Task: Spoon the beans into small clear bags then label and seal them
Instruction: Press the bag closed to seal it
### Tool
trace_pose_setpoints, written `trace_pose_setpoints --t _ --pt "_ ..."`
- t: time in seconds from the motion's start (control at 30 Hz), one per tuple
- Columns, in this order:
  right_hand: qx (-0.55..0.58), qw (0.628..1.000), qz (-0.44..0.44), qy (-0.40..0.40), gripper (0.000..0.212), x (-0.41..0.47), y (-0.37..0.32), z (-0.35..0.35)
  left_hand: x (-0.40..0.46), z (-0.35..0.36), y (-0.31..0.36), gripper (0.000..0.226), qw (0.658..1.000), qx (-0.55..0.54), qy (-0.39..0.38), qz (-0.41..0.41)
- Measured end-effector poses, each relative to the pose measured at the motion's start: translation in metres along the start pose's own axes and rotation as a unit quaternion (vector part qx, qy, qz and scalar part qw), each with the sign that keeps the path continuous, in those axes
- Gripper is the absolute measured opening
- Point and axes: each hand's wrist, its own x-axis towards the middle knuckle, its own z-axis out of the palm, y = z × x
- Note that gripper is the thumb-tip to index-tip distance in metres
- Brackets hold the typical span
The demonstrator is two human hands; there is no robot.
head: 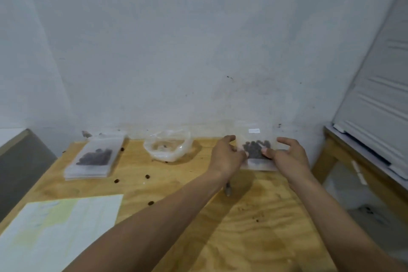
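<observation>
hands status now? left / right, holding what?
Left hand: pinching the left edge of the small clear bag of beans.
Right hand: thumb pressed on the same bag's right side, fingers spread behind it.

Label (254, 130) on the bag (257, 150) I hold: too blurred to read | my left hand (227, 157) hides the bag's left edge | pen (228, 190) mostly hidden under my left wrist | paper (55, 232) cut off at frame's bottom-left, print illegible
</observation>
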Motion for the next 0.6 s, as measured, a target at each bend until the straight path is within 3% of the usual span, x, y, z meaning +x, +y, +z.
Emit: trace_pose_setpoints --t 0.13,0.3,0.43,0.6 --pt "-0.157 0.984 -0.087 0.014 0.043 0.014 0.02 -0.007 0.01 0.031 0.004 0.075 0.995 0.09 -0.043 0.018" --pt "-0.228 0.968 -0.104 -0.03 0.04 0.032 0.039 -0.003 0.023 0.052 -0.005 0.036 0.967 0.24 -0.08 0.026" --pt "-0.281 0.948 -0.118 -0.091 0.043 0.046 0.057 0.004 0.027 0.058 -0.013 0.038 0.944 0.311 -0.105 0.018" --pt "-0.313 0.94 -0.126 -0.056 0.043 0.059 0.068 0.009 0.035 0.054 -0.02 0.039 0.935 0.34 -0.101 0.023"
